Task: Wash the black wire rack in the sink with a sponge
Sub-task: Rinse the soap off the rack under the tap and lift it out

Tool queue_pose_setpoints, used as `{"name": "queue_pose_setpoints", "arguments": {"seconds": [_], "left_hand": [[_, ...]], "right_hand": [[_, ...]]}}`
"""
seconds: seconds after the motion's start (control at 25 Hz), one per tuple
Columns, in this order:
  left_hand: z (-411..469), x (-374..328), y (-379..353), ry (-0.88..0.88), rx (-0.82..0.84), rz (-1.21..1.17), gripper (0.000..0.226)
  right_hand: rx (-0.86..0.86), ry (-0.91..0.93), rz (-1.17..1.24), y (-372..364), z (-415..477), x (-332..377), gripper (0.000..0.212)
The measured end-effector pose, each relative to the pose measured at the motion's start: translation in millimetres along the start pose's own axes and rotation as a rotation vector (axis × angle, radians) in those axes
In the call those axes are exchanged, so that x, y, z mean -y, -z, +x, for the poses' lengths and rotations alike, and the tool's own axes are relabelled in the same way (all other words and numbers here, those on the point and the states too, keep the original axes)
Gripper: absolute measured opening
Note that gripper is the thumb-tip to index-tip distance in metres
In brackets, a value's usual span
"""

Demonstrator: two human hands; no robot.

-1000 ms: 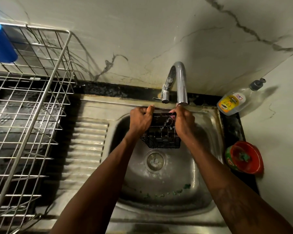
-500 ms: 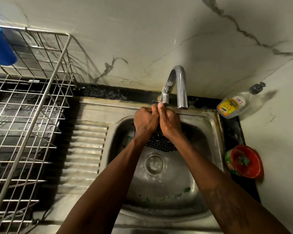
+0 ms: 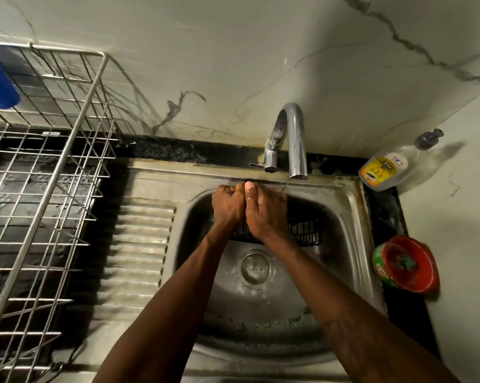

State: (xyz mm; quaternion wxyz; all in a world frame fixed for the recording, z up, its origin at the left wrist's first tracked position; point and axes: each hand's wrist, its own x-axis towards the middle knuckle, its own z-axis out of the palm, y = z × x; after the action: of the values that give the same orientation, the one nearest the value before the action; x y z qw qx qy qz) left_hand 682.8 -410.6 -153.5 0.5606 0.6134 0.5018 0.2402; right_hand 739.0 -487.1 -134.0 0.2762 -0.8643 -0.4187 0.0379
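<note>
View from above a steel sink (image 3: 353,217) set in a dark counter. A black wire rack (image 3: 305,233) stands on edge inside the basin against the back wall, just below the tap (image 3: 296,139) and above the drain (image 3: 255,268). Two bare forearms reach in from the bottom of the frame.

The left hand (image 3: 227,207) is clenched in a fist over the rack's left end, apparently gripping its top wire. The right hand (image 3: 266,214) presses against it, thumb up, with its fingers curled over the rack's top edge and hidden, so I cannot tell whether they hold a sponge or the wire. No sponge is in view. Both hands shine wet.

To the right, on the counter, are a soap bottle (image 3: 385,167) and a red bowl (image 3: 407,264). A silver dish drainer (image 3: 53,189) stands at the left.

The step looks like scrubbing the rack's upper edge. To do it well, the left hand should brace the rack firmly against the basin wall while the right hand works along each wire, then turns the rack to reach the mesh base. Wet wire slips easily, so a firm grip matters.
</note>
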Motion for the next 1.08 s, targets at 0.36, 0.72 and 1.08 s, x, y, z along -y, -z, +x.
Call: {"name": "queue_pose_setpoints", "arguments": {"seconds": [0.36, 0.72, 1.08], "left_hand": [[-0.8, 2.9, -2.4, 0.161, 0.003, -0.058, 0.038], [-9.2, 11.1, -5.8, -0.098, 0.048, -0.038, 0.047], [5.1, 43.2, 10.0, -0.348, 0.024, 0.811, 0.075]], "right_hand": [[0.073, -0.302, -0.094, 8.1, -1.1, -41.6, 0.081], [0.058, -0.04, -0.123, -3.8, -4.3, -16.5, 0.058], [0.251, -0.33, -0.427, 3.9, -1.7, -79.8, 0.079]]}}
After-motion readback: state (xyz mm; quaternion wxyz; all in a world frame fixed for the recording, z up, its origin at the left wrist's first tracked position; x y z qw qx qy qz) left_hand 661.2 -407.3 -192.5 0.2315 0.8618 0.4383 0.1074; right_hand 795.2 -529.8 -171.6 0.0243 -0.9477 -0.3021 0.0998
